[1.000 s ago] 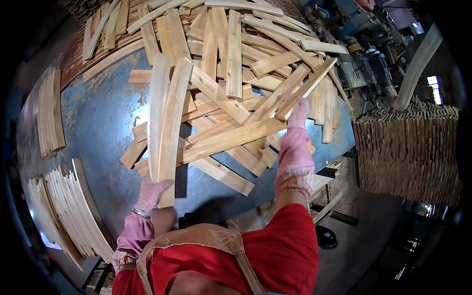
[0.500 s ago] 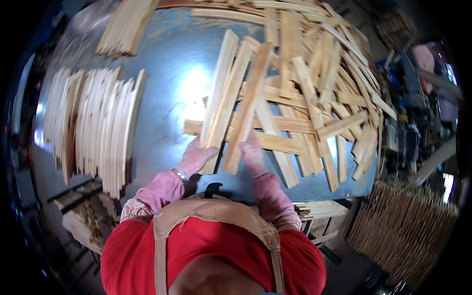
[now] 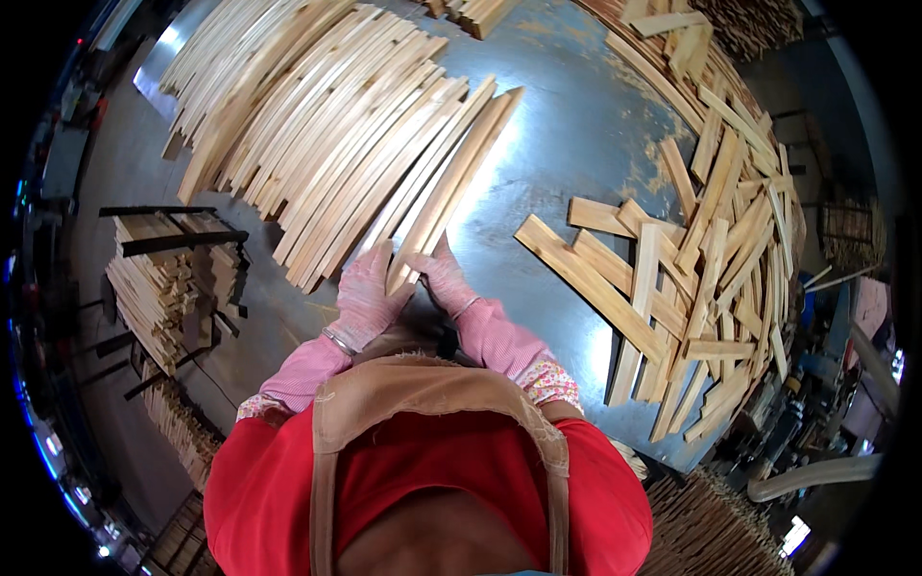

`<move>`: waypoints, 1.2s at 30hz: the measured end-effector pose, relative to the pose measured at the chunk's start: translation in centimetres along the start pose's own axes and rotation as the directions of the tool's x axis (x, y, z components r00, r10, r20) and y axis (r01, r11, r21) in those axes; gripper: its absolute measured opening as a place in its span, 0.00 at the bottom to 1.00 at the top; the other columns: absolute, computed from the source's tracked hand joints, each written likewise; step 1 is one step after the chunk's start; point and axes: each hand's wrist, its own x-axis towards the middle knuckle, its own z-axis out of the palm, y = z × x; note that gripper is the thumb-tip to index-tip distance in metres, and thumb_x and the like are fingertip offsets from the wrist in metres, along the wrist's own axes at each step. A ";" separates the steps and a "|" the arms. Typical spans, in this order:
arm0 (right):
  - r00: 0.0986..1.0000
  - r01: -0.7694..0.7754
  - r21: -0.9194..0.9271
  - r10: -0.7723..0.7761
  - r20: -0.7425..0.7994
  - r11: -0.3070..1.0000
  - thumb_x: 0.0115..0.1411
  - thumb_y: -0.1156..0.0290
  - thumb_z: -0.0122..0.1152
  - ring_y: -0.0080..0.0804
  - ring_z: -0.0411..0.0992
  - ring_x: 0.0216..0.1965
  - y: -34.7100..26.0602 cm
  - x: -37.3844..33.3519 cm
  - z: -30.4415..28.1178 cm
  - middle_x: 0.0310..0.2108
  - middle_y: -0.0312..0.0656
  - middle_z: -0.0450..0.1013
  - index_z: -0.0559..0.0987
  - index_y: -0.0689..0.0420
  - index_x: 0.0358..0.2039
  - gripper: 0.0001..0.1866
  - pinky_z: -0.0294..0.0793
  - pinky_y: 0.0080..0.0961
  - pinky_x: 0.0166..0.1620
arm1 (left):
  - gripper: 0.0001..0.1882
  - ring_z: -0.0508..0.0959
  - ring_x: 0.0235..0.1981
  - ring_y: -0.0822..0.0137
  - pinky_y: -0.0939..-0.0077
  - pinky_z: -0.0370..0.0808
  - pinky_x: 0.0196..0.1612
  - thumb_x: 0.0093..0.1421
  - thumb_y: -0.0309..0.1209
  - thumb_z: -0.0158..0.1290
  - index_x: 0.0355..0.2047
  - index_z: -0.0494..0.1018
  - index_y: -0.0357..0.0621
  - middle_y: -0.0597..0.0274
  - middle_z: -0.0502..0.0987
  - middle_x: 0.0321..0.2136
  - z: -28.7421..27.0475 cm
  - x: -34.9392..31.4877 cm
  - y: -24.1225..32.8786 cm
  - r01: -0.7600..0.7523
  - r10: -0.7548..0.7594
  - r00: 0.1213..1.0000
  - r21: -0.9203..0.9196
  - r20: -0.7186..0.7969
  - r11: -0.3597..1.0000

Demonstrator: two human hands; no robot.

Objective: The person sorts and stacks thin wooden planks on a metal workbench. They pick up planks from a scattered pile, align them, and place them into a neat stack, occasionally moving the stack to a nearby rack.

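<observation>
Both my gloved hands are closed round the near ends of a few narrow wooden strips [image 3: 461, 178] at the table's front edge. My left hand [image 3: 363, 300] grips them from the left, and my right hand [image 3: 446, 280] presses in from the right with its thumb over the ends. The strips slant away to the far right, close together. Just left of them lies a long row of similar strips [image 3: 331, 158], set side by side on the metal table [image 3: 552, 125]. How many strips each hand holds is hidden by the gloves.
A jumbled heap of loose wooden boards [image 3: 715, 274] covers the table's right side. At the lower left, a black-barred rack [image 3: 182, 242] holds stacked wood. More stacked strips [image 3: 715, 523] stand beyond the table at the lower right, near a grey pipe [image 3: 816, 477].
My hands have brought the strips from beside the loose heap to the right end of the row. Held apart before, the strips are now close together. The view has turned left.
</observation>
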 end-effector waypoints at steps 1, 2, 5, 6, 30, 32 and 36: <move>1.000 -0.006 0.033 0.006 0.006 0.999 0.59 0.76 0.69 0.40 0.70 0.64 0.4 0.2 0.3 0.67 0.50 0.67 0.45 0.57 0.82 0.56 0.71 0.33 0.67 | 0.40 0.76 0.60 0.42 0.46 0.70 0.66 0.56 0.46 0.70 0.64 0.71 0.40 0.46 0.77 0.59 -0.4 -0.2 -0.7 0.041 -0.039 0.998 -0.048 0.046 0.998; 1.000 -0.009 0.069 0.008 0.009 0.998 0.58 0.76 0.68 0.40 0.72 0.61 0.7 0.3 0.1 0.63 0.50 0.70 0.46 0.58 0.81 0.55 0.73 0.33 0.66 | 0.39 0.76 0.59 0.42 0.46 0.70 0.66 0.55 0.44 0.70 0.63 0.71 0.40 0.47 0.77 0.58 -0.8 -0.4 -1.4 0.080 -0.071 0.993 -0.095 0.096 0.992; 0.994 -0.011 0.161 0.028 -0.104 0.987 0.58 0.76 0.65 0.46 0.75 0.58 1.7 0.2 -1.0 0.59 0.53 0.74 0.58 0.63 0.74 0.45 0.75 0.38 0.66 | 0.34 0.77 0.56 0.43 0.45 0.71 0.64 0.55 0.40 0.69 0.59 0.73 0.41 0.49 0.78 0.54 -0.8 -0.6 -4.2 -0.162 0.162 0.987 -0.025 -0.003 0.986; 0.985 -0.001 0.186 0.033 -0.170 0.983 0.58 0.76 0.64 0.49 0.76 0.58 2.2 0.2 -2.4 0.60 0.55 0.74 0.63 0.65 0.72 0.40 0.75 0.41 0.67 | 0.33 0.77 0.55 0.43 0.45 0.71 0.63 0.55 0.39 0.68 0.58 0.74 0.42 0.49 0.78 0.53 -0.4 -0.5 -4.9 -0.302 0.304 0.950 0.038 -0.065 0.952; 0.990 -0.130 0.445 0.142 0.007 0.886 0.63 0.56 0.73 0.51 0.81 0.48 -1.5 -3.4 -9.9 0.51 0.52 0.79 0.74 0.66 0.61 0.34 0.83 0.54 0.57 | 0.41 0.67 0.72 0.48 0.62 0.63 0.73 0.55 0.18 0.51 0.73 0.62 0.34 0.44 0.68 0.71 -2.7 3.0 -4.0 0.180 -0.081 0.970 -0.455 0.228 0.872; 0.991 -0.119 0.459 0.133 0.001 0.880 0.63 0.55 0.72 0.51 0.81 0.48 -1.4 -2.7 -10.1 0.51 0.52 0.79 0.74 0.65 0.61 0.34 0.83 0.53 0.57 | 0.42 0.64 0.75 0.52 0.68 0.60 0.75 0.56 0.18 0.50 0.74 0.60 0.31 0.42 0.66 0.73 -2.9 4.0 -3.8 0.283 -0.114 0.954 -0.705 0.277 0.650; 0.993 -0.093 0.526 0.120 -0.018 0.846 0.63 0.56 0.72 0.53 0.81 0.47 -2.4 -1.7 -9.5 0.50 0.53 0.79 0.74 0.64 0.61 0.33 0.83 0.53 0.56 | 0.40 0.60 0.77 0.58 0.73 0.55 0.77 0.58 0.21 0.48 0.74 0.60 0.27 0.43 0.64 0.74 -1.9 4.7 -4.0 0.436 -0.120 0.898 -0.822 0.423 0.367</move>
